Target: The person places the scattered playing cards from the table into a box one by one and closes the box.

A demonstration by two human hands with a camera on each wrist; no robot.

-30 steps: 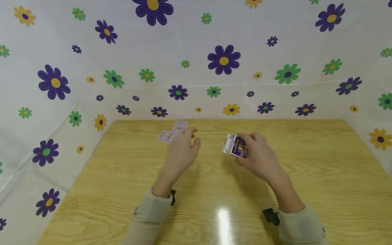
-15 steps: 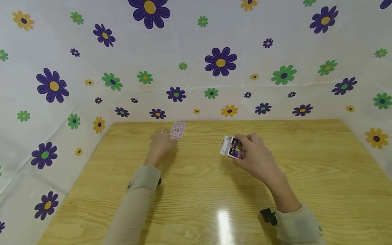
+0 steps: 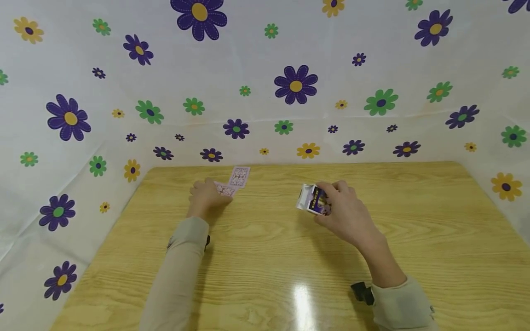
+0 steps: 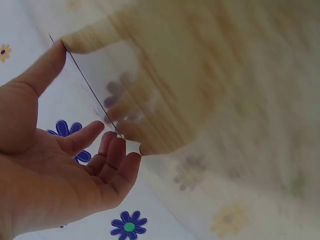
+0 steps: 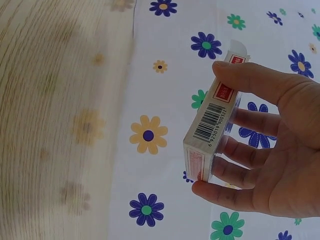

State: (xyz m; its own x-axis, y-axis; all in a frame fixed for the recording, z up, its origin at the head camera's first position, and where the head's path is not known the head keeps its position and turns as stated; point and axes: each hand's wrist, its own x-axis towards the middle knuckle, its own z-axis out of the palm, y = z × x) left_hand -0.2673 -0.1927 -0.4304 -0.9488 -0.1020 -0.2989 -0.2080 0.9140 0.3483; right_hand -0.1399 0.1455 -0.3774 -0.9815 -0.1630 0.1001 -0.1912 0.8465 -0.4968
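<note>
Two playing cards lie face down at the back left of the table, patterned backs up. My left hand [image 3: 204,196] holds the nearer card [image 3: 225,188] and hides its left part. In the left wrist view this card shows edge-on as a thin line, thumb [image 4: 47,67] at one end and fingertips [image 4: 120,147] at the other. The farther card [image 3: 239,176] lies beside it, their corners overlapping in the head view. To the right, my right hand [image 3: 349,214] grips a purple and white card box [image 3: 318,201] above the table. Its flap end is open, pointing left; a barcode marks one narrow side [image 5: 210,120].
The wooden table [image 3: 265,257] is glossy, with a bright reflection near its front. White cloth [image 3: 248,55] printed with purple, green and yellow flowers rises behind the table and along both sides. The cards lie close to the back edge.
My left hand has moved left from over the cards to the nearer card's left part and now holds it. The right hand and box have stayed nearly in place.
</note>
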